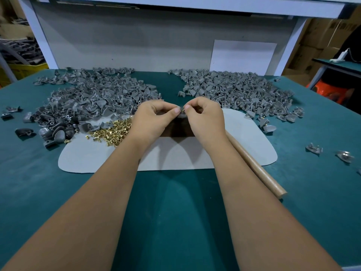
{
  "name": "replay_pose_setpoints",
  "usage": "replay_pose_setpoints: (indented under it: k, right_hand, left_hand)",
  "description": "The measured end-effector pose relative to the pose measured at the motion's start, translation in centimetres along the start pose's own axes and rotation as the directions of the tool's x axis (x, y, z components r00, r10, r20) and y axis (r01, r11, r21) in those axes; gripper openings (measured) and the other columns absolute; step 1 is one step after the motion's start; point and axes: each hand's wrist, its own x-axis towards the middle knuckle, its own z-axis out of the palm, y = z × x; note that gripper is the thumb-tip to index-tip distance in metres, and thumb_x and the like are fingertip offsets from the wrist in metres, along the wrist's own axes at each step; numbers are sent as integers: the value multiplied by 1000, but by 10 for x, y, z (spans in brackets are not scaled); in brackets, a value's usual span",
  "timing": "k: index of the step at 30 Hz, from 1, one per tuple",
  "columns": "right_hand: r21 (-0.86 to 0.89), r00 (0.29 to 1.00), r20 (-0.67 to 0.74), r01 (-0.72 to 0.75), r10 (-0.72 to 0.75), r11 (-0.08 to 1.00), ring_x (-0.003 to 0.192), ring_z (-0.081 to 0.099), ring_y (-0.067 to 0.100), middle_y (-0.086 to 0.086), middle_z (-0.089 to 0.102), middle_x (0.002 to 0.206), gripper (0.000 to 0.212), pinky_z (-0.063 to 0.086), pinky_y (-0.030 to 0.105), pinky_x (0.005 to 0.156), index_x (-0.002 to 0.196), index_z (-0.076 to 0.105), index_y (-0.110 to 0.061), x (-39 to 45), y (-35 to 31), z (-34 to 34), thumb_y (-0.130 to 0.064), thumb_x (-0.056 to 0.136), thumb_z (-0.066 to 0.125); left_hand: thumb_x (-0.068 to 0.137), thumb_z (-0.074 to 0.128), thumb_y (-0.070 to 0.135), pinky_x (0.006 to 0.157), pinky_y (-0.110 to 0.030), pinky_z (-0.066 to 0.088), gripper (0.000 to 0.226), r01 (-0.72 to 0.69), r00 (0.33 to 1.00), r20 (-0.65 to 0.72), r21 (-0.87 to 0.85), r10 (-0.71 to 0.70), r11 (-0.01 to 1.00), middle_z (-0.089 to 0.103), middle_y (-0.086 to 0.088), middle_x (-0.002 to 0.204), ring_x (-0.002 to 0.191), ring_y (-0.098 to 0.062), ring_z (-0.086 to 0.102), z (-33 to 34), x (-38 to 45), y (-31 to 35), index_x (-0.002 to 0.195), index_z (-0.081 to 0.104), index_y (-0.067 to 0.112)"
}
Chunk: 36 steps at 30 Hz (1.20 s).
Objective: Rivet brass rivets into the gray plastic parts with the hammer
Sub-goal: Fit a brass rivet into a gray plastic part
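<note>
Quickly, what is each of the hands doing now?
Left hand: pinches a gray plastic part.
Right hand: pinches a brass rivet at that part.

Cardboard boxes [320, 34] far right — orange stool [332, 90] below.

Matt gray plastic parts [93, 94], shiny brass rivets [111, 132], smooth wooden hammer handle [257, 169]

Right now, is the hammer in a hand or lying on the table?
Lying down. Its wooden handle rests across the gray mat under the right forearm, while both hands pinch a small piece between them.
</note>
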Motion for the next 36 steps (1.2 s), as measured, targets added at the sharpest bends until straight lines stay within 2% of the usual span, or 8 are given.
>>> replay_pose_setpoints:
  k: [2,6,10,20,24,30,34,36]
  right_hand:
    - [-16,1000,15,2,-2,1000,76,59,13,-5,65,76,11,46,26,69,79,69,-15,0,0,-1,-15,87,60]
    - [-70,999,39,26,-23,997,70,56,13,-5,61,72,9,45,26,66,77,67,-13,2,2,-1,-14,84,62]
    - [-202,994,79,94,-80,975,74,50,13,-4,57,80,11,39,26,67,77,62,-15,2,3,1,-12,87,61]
    - [-403,984,80,177,-158,898,83,44,15,-3,53,86,13,30,27,68,76,55,-18,1,-6,3,-17,89,58]
    - [-450,972,120,237,-204,861,82,40,13,-5,50,84,16,24,25,66,76,51,-19,1,-6,3,-16,90,57]
    - [-330,974,76,227,-214,916,86,49,19,-2,52,82,13,34,29,70,76,57,-13,-4,0,5,-9,88,57]
    - [-122,990,-48,127,-133,984,85,52,20,3,59,85,17,36,29,73,80,64,-5,-6,1,4,-8,91,51]
    - [-22,987,-150,50,-53,998,87,52,18,6,61,89,23,36,30,74,84,65,-5,-4,0,2,-11,94,46]
  left_hand:
    - [88,73,16,99,-43,50,6,6,1000,3,17,-6,1000,73,-8,99,95,-10,65,0,1,-2,92,77,17]
    - [86,75,25,117,-38,30,7,46,999,-31,101,-43,994,69,-1,120,136,-2,41,0,4,-7,88,76,32]
    - [86,75,21,119,-40,28,17,31,999,-18,102,-29,994,71,3,115,138,-2,38,0,3,-10,82,72,38]
    - [88,72,15,118,-33,27,19,15,999,31,25,-15,1000,71,14,99,140,-4,35,-2,3,-14,88,74,33]
    - [89,71,12,119,-33,26,17,25,999,48,-7,-24,1000,73,10,97,141,-4,34,-3,3,-16,91,75,28]
    - [89,70,12,111,-25,30,13,33,997,71,4,-33,999,74,4,97,126,5,45,-3,3,-10,93,76,23]
    - [88,72,17,111,-44,40,12,95,995,38,-27,-94,995,76,-4,98,125,-18,57,0,4,-4,98,78,12]
    - [88,72,18,113,-43,39,8,117,993,1,-52,-117,992,75,1,97,124,-10,56,2,4,-2,93,78,15]
